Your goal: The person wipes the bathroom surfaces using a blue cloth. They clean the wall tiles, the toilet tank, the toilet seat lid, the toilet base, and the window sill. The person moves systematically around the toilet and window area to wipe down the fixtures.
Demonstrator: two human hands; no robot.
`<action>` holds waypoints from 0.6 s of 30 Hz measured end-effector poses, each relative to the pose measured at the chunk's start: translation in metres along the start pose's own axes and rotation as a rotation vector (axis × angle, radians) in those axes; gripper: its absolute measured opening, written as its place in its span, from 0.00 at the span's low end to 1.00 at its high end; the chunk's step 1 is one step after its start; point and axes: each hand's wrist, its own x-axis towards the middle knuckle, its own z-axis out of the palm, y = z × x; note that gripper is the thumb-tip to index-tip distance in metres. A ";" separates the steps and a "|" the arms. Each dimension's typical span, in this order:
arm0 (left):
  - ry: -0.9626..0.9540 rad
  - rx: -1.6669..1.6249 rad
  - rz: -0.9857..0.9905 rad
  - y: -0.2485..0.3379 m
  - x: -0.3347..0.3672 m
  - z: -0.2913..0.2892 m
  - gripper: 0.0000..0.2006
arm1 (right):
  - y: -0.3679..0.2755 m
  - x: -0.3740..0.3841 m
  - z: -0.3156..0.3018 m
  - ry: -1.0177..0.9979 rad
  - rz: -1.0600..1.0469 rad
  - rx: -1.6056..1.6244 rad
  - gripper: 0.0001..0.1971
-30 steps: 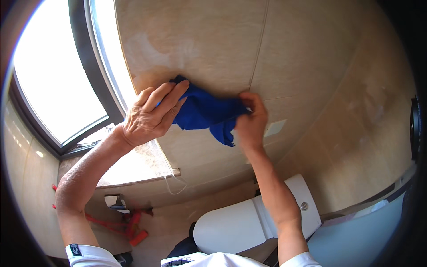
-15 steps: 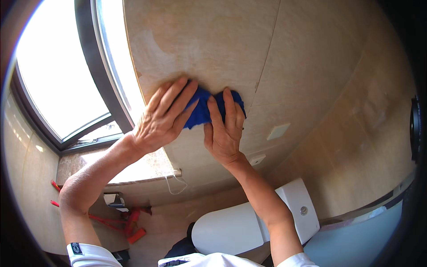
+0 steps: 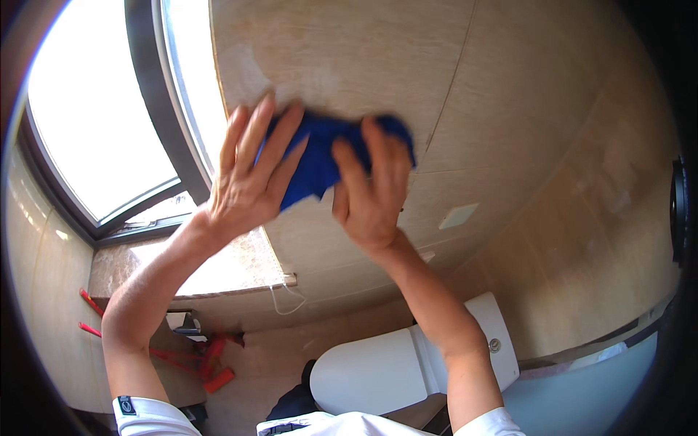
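Note:
A bunched blue cloth [image 3: 320, 154] is pressed against the beige tiled wall [image 3: 349, 62] in front of me, beside the window. Over its left part lies my left hand [image 3: 249, 178], fingers spread and stretched upward, with blue showing between them. My right hand [image 3: 376, 190] bears on the cloth's right part; its fingers curl over the fabric and are smeared by motion. Between the two hands the cloth spans the gap, a loose corner hanging down. The undersides of both hands are hidden.
A dark-framed window [image 3: 149, 87] stands open at left above a stone sill [image 3: 218, 269] with a white cord [image 3: 289, 309]. Below are a white toilet [image 3: 371, 370], a paper holder [image 3: 183, 323] and a red folded object [image 3: 212, 363]. A wall plate [image 3: 459, 216] sits at right.
Both hands have moved up the wall with the cloth. My left hand has shifted left and its fingers have spread wider; the cloth is stretched out more between the hands.

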 end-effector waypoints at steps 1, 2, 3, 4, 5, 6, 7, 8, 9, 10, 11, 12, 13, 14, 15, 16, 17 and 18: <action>-0.042 -0.018 0.031 0.002 -0.024 0.002 0.16 | -0.002 -0.023 0.003 -0.033 -0.011 0.010 0.19; -0.076 0.001 0.090 0.002 -0.038 -0.003 0.16 | -0.001 -0.041 0.005 -0.049 -0.023 0.034 0.19; -0.108 0.014 0.146 0.005 -0.043 -0.006 0.17 | -0.001 -0.049 0.002 -0.072 -0.034 0.053 0.19; -0.110 0.030 0.131 0.007 -0.044 -0.006 0.17 | 0.004 -0.052 -0.001 -0.100 -0.034 0.044 0.20; -0.067 0.042 0.139 0.009 -0.042 -0.006 0.18 | 0.008 -0.052 -0.004 -0.096 -0.007 0.027 0.20; -0.033 0.060 0.149 0.010 -0.034 -0.010 0.20 | 0.007 -0.042 -0.007 -0.089 0.024 0.019 0.21; 0.005 0.076 0.156 0.011 -0.024 -0.012 0.22 | 0.009 -0.031 -0.010 -0.086 0.052 0.007 0.21; 0.133 0.103 0.161 0.009 -0.015 -0.009 0.23 | 0.018 -0.020 -0.012 -0.067 0.042 -0.030 0.23; 0.202 0.140 0.152 0.007 -0.008 -0.007 0.22 | 0.023 -0.008 -0.013 -0.047 0.065 -0.057 0.24; 0.207 0.070 0.179 0.007 -0.001 -0.004 0.21 | 0.026 0.003 -0.017 -0.048 0.103 -0.076 0.25; 0.214 -0.001 0.207 0.006 0.004 -0.001 0.20 | 0.027 0.009 -0.019 -0.048 0.142 -0.095 0.25; 0.206 -0.056 0.256 0.007 0.008 0.002 0.18 | 0.027 0.010 -0.019 -0.063 0.132 -0.118 0.26; 0.217 -0.080 0.315 0.007 0.008 0.007 0.10 | 0.027 0.010 -0.019 -0.079 0.122 -0.141 0.27; 0.162 -0.102 0.367 0.006 0.004 0.009 0.11 | 0.028 0.010 -0.020 -0.095 0.113 -0.165 0.28; 0.108 -0.131 0.419 0.006 -0.001 0.011 0.11 | 0.030 0.004 -0.020 -0.105 0.110 -0.170 0.30; 0.094 -0.160 0.406 0.009 -0.003 0.013 0.11 | 0.034 -0.007 -0.022 -0.115 0.108 -0.176 0.31; 0.080 -0.189 0.394 0.012 -0.005 0.014 0.10 | 0.039 -0.016 -0.025 -0.126 0.105 -0.183 0.32; 0.058 -0.210 0.385 0.013 -0.006 0.012 0.10 | 0.042 -0.022 -0.028 -0.135 0.141 -0.165 0.33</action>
